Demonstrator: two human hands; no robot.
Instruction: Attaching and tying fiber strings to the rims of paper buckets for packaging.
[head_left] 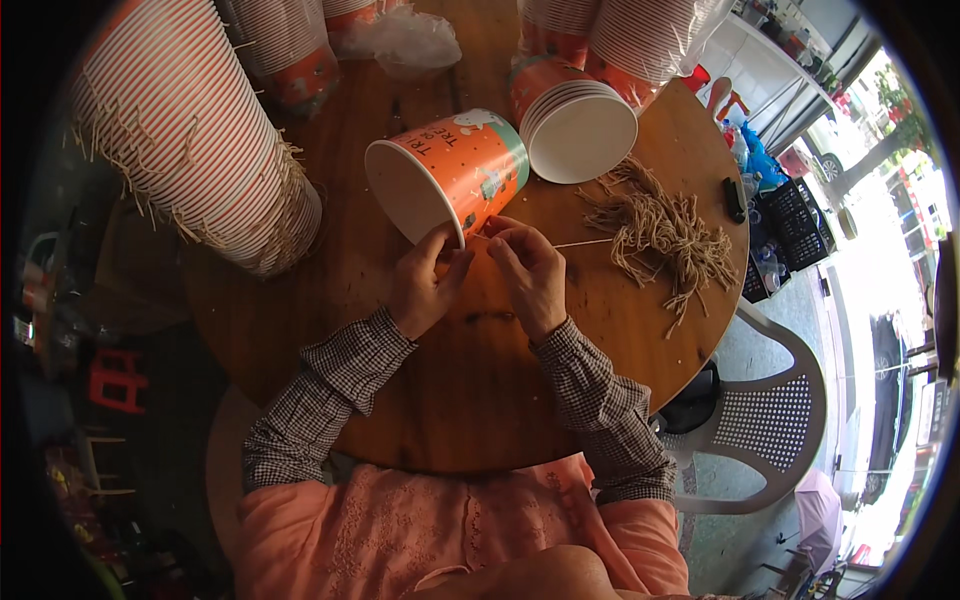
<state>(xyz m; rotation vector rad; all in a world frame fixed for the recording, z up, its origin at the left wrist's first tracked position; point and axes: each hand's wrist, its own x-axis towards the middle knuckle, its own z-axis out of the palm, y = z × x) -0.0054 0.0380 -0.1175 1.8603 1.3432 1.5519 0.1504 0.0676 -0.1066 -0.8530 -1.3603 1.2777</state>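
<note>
An orange paper bucket (478, 165) with a printed pattern and a green band lies tilted on its side on the round table, its white mouth facing left and toward me. At its near rim, my left hand (428, 282) pinches the edge between thumb and fingers. Just right of it, my right hand (530, 282) is closed on a thin piece of twine (582, 243), its fingertips close against the bucket. The twine runs right to a loose heap of tan twine strands (665, 235). What lies between the fingertips is partly hidden.
A tall stack of nested buckets (190, 140) with twine strands hanging from it stands at left. A short nested stack (580, 135) lies behind the twine heap. Plastic-wrapped stacks (655, 40) fill the far side. A grey plastic chair (760, 420) is beside the table (450, 420).
</note>
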